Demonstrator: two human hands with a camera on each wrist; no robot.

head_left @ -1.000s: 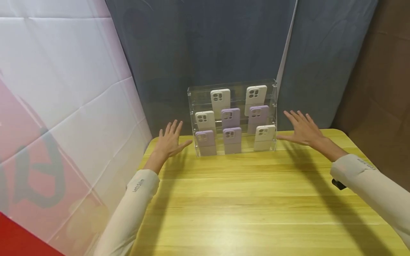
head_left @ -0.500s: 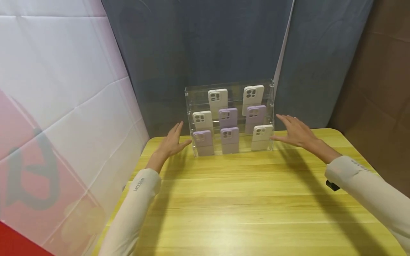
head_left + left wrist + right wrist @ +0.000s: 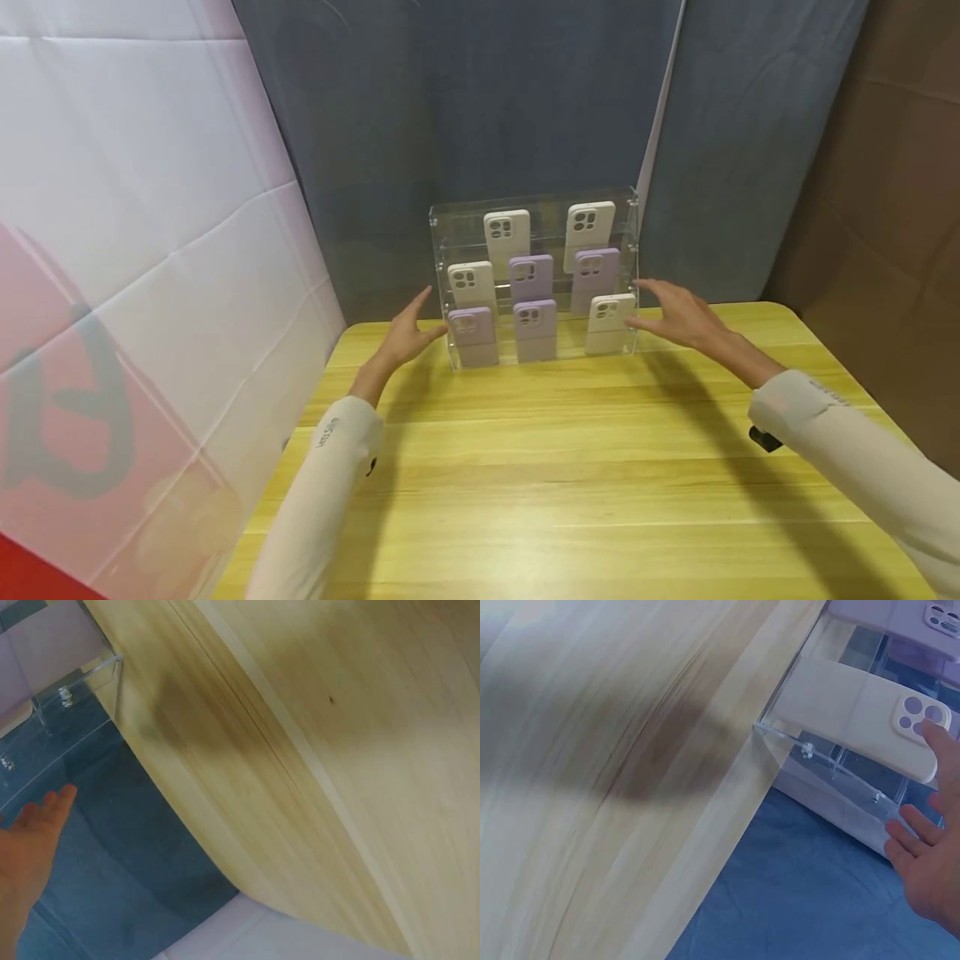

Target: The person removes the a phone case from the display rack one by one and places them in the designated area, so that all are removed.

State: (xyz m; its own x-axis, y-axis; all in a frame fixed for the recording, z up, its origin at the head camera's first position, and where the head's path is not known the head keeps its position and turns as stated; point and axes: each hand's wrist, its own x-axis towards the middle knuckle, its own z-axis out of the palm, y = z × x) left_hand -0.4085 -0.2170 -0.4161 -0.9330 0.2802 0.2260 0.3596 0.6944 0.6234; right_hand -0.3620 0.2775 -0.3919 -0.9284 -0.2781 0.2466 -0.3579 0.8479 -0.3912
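A clear acrylic display stand (image 3: 495,203) holds several white and lilac phone cases in stepped tiers, camera cutouts upward. At its left side my left hand (image 3: 403,337) has its fingers extended and thumb toward the stand, closest to the lower-left lilac case (image 3: 474,337). The left wrist view shows this hand (image 3: 30,844) apart from the stand's side panel. My right hand (image 3: 682,317) is at the right side, its thumb in front of the lower-right white case (image 3: 609,327); in the right wrist view its fingers (image 3: 906,844) lie outside the side panel. Contact there cannot be told.
The stand is at the back of a yellowish wooden table (image 3: 525,467) with rounded corners. Behind it hangs a dark blue-grey cloth (image 3: 480,100). A pale printed cloth (image 3: 172,150) closes the left side, a brown one (image 3: 870,208) the right.
My right hand has moved left, up to the stand's side. My left hand has turned so that its fingers lie closer together beside the stand. The stand and cases keep their places on the table.
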